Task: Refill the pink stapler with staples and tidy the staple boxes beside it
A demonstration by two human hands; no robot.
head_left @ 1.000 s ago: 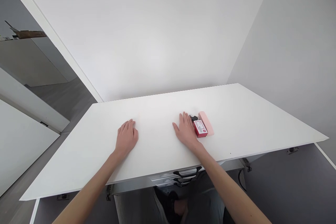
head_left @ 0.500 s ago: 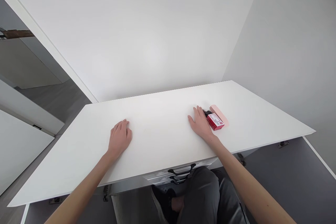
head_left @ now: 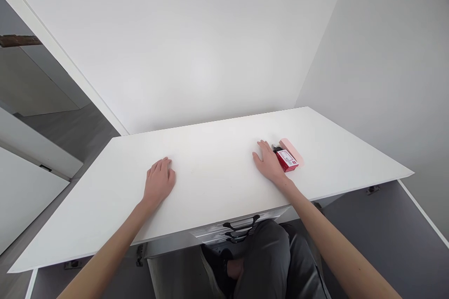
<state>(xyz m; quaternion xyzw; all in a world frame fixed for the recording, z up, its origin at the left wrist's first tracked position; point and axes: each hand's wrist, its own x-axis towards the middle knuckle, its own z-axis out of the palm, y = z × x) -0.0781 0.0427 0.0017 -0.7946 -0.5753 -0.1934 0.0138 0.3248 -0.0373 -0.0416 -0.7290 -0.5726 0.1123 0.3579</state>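
My left hand (head_left: 159, 180) rests palm down on the left part of the white desktop (head_left: 210, 168), its fingers slightly bent and holding nothing. Farther right, my right hand (head_left: 269, 164) lies on the same surface with its thumb spread away from the fingers. Just to its right is a small red box (head_left: 289, 165) with a white label on top. A small black object (head_left: 277, 148) sits at the box's far end, partly covered by it; its kind is unclear. Along the box's right side lies a flat pale pink strip (head_left: 292, 150).
Behind the desk stands a white wall (head_left: 203, 46), with a grey wall (head_left: 393, 70) on the right. Drawers with black handles (head_left: 242, 224) are under the front edge, above my legs (head_left: 270, 261). At left is a doorway with a dark floor (head_left: 66, 126).
The camera view has shifted slightly. Both hands stay on the desktop in nearly the same places, and the red box and pink strip lie where they were.
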